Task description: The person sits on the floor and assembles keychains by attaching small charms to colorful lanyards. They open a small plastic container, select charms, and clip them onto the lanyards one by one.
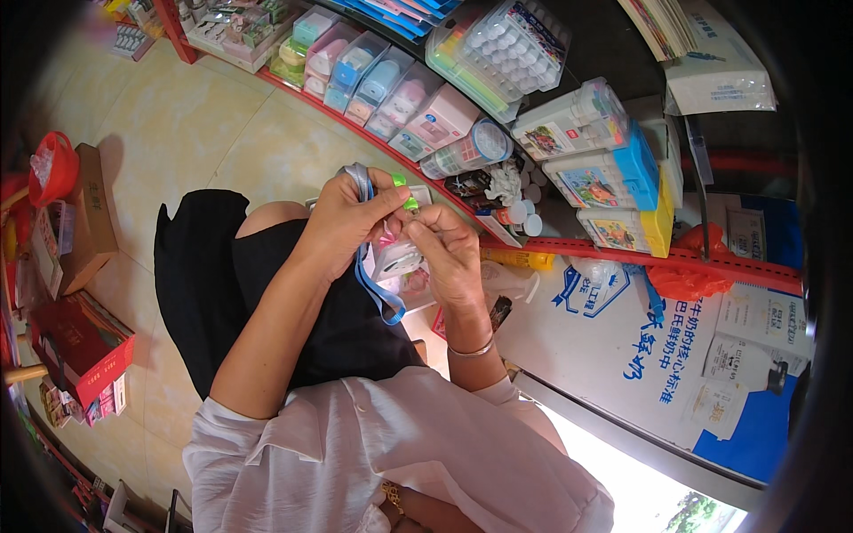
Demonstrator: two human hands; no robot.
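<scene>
My left hand [342, 218] is closed, with a blue-grey lanyard strap [384, 302] looped over it and hanging down below. Between its thumb and fingers sits a bright green plastic piece [399, 180]. Close against it, my right hand [449, 258] is pinched at the lower end of the green piece; what its fingertips grip is too small to make out. Under both hands is a white and pink item [397, 263], partly hidden by the fingers. I cannot tell whether it is joined to the strap.
Ahead runs a red-edged shelf [342, 115] of clear boxes. Marker cases [613, 182] and a red plastic bag [697, 271] are at the right, above a white printed carton [577, 346]. At far left are a red basket [53, 178] and a red box [84, 346] by the tiled floor.
</scene>
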